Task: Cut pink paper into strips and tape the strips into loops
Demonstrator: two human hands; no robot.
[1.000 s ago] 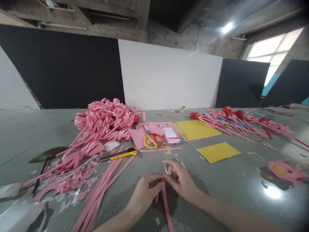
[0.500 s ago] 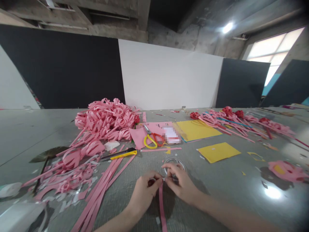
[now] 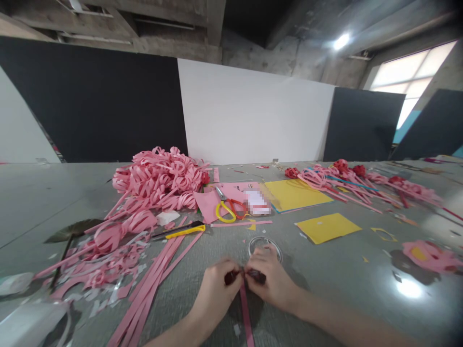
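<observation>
A narrow pink paper strip (image 3: pixel 246 315) runs toward me from between my hands, its upper end pinched at the fingertips. My left hand (image 3: pixel 219 283) is closed on that end, thumb and forefinger pressed together. Against it, fingertip to fingertip, my right hand (image 3: pixel 269 274) also pinches the end of the strip. The exact spot between the fingertips is hidden. Just behind my right hand lies a roll of clear tape (image 3: pixel 279 251), partly covered by the fingers. To the left, a bundle of pink strips (image 3: pixel 152 289) rests on the grey table.
A utility knife (image 3: pixel 186 231) lies across the strips. Behind are scissors (image 3: pixel 226 211), a phone (image 3: pixel 257 202) and yellow sheets (image 3: pixel 328 228). A pink paper-loop heap (image 3: pixel 159 176) stands back left, paper flowers (image 3: pixel 343 173) back right. Scraps (image 3: pixel 97 274) litter the left.
The fingers of my right hand have curled down and in, closing on the strip's end beside my left fingertips. The strip's lower end has shifted slightly right.
</observation>
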